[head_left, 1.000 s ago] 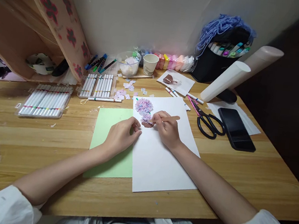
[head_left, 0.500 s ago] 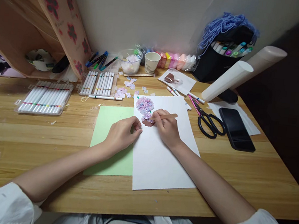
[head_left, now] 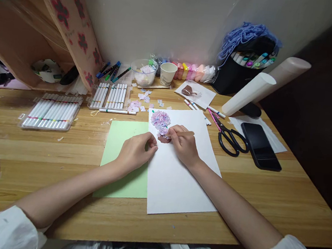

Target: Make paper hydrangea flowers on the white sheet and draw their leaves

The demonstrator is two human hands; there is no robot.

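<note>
My right hand point(head_left: 185, 146) pinches a flat wooden craft stick point(head_left: 186, 134). The stick's tip end is at a brown patch point(head_left: 164, 139) on a sheet of white paper point(head_left: 181, 187). Above that patch, a round cluster of pink, purple and blue paper scraps point(head_left: 161, 119) covers the sheet's upper left, with a small green bit at its edge. My left hand point(head_left: 135, 150) rests at the left edge of the white sheet, fingers curved and thumb apart from them, holding nothing visible. Beneath it lies a light green sheet point(head_left: 122, 185), partly covered by the white one.
Scissors point(head_left: 233, 141) and a black phone point(head_left: 261, 146) lie to the right. Marker cases point(head_left: 51, 111) stand left. Torn paper bits point(head_left: 134, 105), a bowl of scraps point(head_left: 143, 73), a paper cup point(head_left: 168, 74) and brown clay on paper point(head_left: 189, 90) are behind.
The whole view has shifted slightly, with things appearing a little lower. My right hand and the stick have moved very little; the left hand stays at the sheet's edge.
</note>
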